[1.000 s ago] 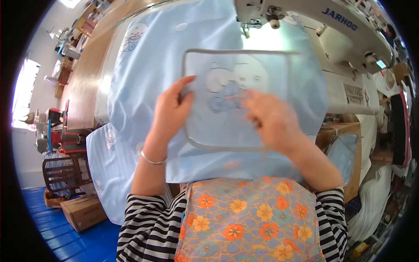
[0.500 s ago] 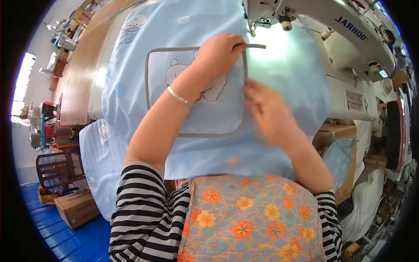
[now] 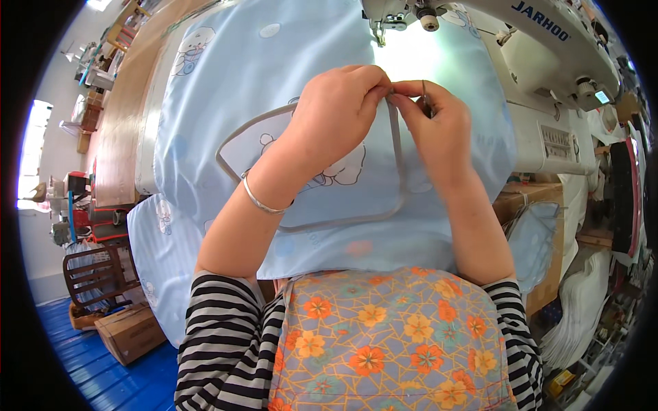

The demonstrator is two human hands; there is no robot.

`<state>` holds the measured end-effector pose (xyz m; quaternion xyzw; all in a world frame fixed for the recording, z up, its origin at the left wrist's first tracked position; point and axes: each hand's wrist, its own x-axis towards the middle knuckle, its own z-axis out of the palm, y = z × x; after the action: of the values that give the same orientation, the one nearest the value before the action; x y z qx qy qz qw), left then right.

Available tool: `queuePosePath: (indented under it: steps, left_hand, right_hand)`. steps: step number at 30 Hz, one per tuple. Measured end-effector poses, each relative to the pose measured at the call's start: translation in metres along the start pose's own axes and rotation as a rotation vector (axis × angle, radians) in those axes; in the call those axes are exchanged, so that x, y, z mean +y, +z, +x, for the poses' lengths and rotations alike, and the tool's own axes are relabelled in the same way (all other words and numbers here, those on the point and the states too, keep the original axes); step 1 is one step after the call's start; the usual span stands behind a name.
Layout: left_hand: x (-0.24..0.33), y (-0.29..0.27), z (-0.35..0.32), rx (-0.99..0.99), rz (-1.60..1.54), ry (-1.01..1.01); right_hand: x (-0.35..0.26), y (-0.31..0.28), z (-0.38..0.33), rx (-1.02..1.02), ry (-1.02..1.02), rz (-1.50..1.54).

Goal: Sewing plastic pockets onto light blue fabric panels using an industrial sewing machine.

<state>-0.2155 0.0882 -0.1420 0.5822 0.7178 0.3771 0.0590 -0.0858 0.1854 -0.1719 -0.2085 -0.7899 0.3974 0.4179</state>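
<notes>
A light blue fabric panel [image 3: 329, 205] with grey binding round its edge and a printed cartoon animal lies over a larger blue printed cloth [image 3: 212, 103]. My left hand [image 3: 339, 106] is closed on the panel's upper right corner, lifting it a little. My right hand [image 3: 442, 127] meets it there, thumb and forefinger pinching the grey binding strip [image 3: 395, 123] at that corner. A small dark metal tool [image 3: 426, 103] with a thin pointed tip, like thread snips, sits in my right hand, mostly hidden by the fingers.
A white sewing machine [image 3: 541, 55] stands at the upper right, its lit needle area [image 3: 381, 38] just beyond my hands. A wooden tabletop [image 3: 127, 123] runs along the left. Cardboard boxes [image 3: 130, 329] and a brown slatted chair [image 3: 92, 274] are on the blue floor at left.
My right hand has moved up from the panel's right side to the corner beside my left hand. The corner has shifted slightly nearer me and the panel now lies skewed and rumpled.
</notes>
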Motion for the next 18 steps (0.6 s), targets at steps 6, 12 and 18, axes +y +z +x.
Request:
queuePosePath:
  steps: [6, 12, 18]
  left_hand:
    - [-0.001, 0.001, -0.01, 0.051, -0.095, 0.068]
    - [-0.008, -0.011, -0.013, -0.103, -0.064, 0.043]
    - [-0.013, -0.013, -0.022, -0.083, 0.055, 0.093]
  right_hand:
    - [-0.008, -0.011, -0.004, -0.135, 0.326, 0.182]
    - [-0.008, -0.018, -0.003, -0.238, 0.352, 0.205]
    - [-0.014, -0.025, 0.01, -0.397, 0.24, 0.086]
